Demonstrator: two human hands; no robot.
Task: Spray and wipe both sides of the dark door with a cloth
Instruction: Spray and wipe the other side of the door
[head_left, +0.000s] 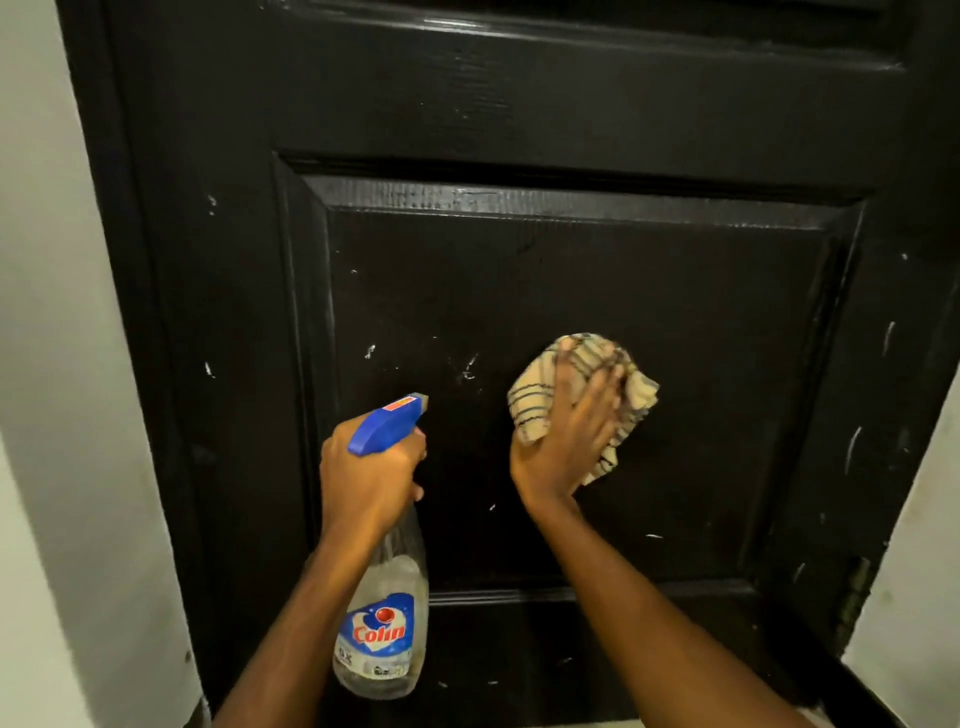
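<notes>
The dark panelled door (519, 291) fills the view, flecked with small white marks. My left hand (366, 480) grips the neck of a clear spray bottle (382, 623) with a blue trigger head, its nozzle aimed at the lower panel. My right hand (569, 431) presses a bunched beige cloth with dark stripes (582, 374) flat against the middle of the recessed panel, fingers spread over it.
White walls flank the door on the left (57, 364) and the right (914, 597). A worn hinge (857, 587) shows at the door's lower right edge. A strip of floor appears at the bottom right.
</notes>
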